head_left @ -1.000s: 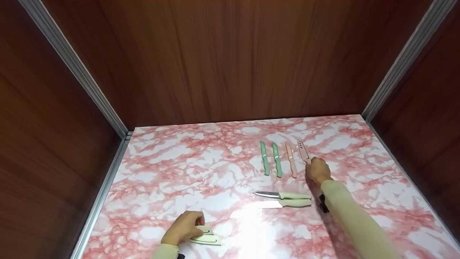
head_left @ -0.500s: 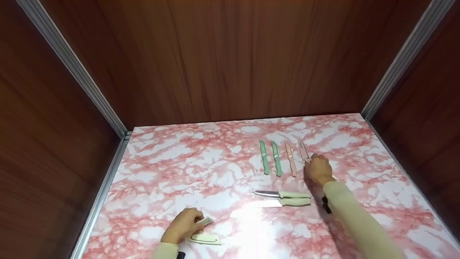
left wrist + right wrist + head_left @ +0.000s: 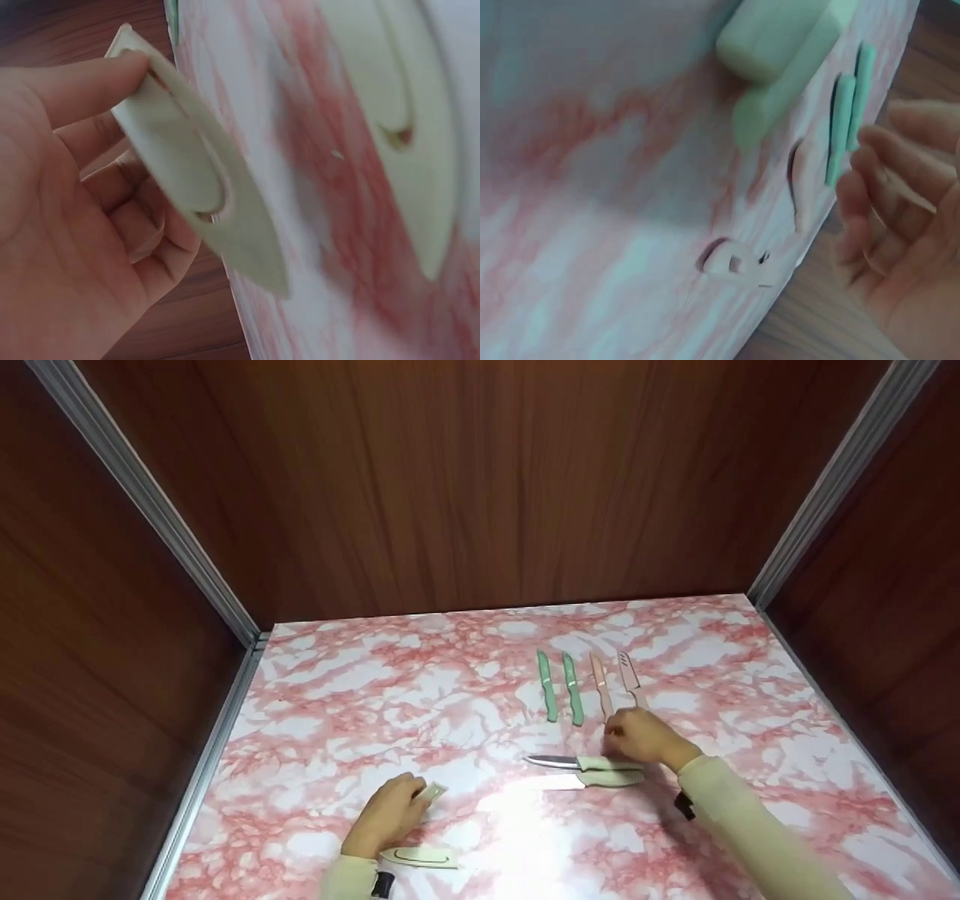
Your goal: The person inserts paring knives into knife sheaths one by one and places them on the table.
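Two pale-green-handled knives (image 3: 613, 779) lie side by side on the marbled table (image 3: 352, 712) in the head view, the right hand (image 3: 649, 735) near their handles; farther off, two green knives (image 3: 572, 690), a peach knife (image 3: 601, 684) and a pink knife (image 3: 629, 673) form a row; the left hand (image 3: 388, 814) holds a pale green sheath (image 3: 433, 792), a second sheath (image 3: 421, 857) lying nearer the person; in the left wrist view, thumb and fingers pinch one end; in the right wrist view, relaxed fingers bend loosely.

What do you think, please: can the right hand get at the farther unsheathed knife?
Probably yes: the right hand looks empty, near the farther unsheathed knife; nothing seems to block its handle.
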`<control>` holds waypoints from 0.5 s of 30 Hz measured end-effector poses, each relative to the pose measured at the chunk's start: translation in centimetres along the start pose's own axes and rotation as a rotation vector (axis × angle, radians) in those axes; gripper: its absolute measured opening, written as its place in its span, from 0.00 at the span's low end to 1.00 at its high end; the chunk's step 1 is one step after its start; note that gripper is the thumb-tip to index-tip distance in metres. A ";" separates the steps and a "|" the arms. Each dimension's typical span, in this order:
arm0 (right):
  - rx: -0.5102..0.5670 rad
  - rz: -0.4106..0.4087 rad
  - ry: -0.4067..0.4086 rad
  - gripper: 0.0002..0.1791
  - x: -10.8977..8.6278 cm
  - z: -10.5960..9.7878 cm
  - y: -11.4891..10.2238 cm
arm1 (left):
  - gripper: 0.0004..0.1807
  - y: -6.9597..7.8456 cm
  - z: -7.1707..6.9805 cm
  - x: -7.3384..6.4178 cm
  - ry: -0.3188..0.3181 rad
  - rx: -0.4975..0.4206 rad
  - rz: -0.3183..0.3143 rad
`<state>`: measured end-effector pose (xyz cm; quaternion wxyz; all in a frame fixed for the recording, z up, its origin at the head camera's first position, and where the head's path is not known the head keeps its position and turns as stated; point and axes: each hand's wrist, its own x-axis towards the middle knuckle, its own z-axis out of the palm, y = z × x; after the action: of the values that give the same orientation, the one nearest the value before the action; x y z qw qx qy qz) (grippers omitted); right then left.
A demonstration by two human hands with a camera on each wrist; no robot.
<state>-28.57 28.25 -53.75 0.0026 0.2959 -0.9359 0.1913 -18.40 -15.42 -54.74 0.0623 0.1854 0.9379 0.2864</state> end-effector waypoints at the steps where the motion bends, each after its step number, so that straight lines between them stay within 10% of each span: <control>1: 0.012 -0.019 -0.016 0.04 -0.1 0.1 -0.2 | 0.07 0.1 0.0 0.1 0.002 -0.004 0.006; 15: 0.045 -0.120 -0.135 0.06 -0.6 1.6 -1.5 | 0.09 1.5 0.2 1.1 0.020 -0.056 0.025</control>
<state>-27.05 26.89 -54.76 -0.0557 0.3635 -0.9101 0.1912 -18.91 -13.72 -54.12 0.0543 0.1925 0.9277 0.3152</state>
